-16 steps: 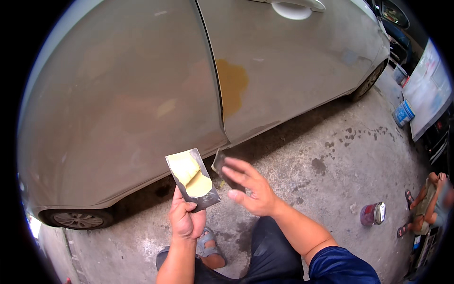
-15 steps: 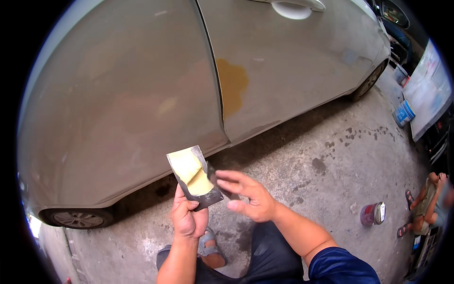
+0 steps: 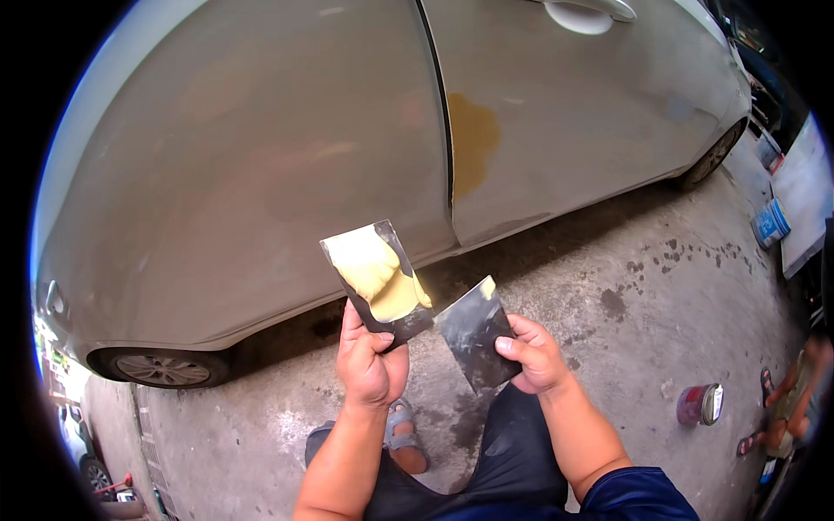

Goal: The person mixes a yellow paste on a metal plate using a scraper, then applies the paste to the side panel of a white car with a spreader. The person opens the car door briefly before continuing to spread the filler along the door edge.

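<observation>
My left hand (image 3: 372, 369) is closed round the lower end of a flat black putty spreader (image 3: 407, 330), thumb on top. A thick heap of pale yellow putty (image 3: 365, 265) covers most of its face, and a little hangs at the right edge. My right hand (image 3: 534, 354) pinches a second black putty spreader (image 3: 473, 339), smeared with grey, with a yellow dab (image 3: 488, 287) at its upper corner. The two spreaders nearly meet at their edges. Beyond them, a mustard-coloured patch (image 3: 473, 143) marks the door of a dull grey-beige car (image 3: 287, 174), beside the panel gap.
A dark red tin (image 3: 700, 405) stands on the concrete floor (image 3: 599, 434) to the right. Farther back are a blue bucket (image 3: 770, 223) and a pale panel (image 3: 804, 191). Another person (image 3: 786, 408) sits at the far right. The car's wheel (image 3: 165, 368) shows at left.
My right hand has drawn its spreader to the right, away from the putty, and turned its flat face into view. The left spreader has risen slightly. The whole view has shifted.
</observation>
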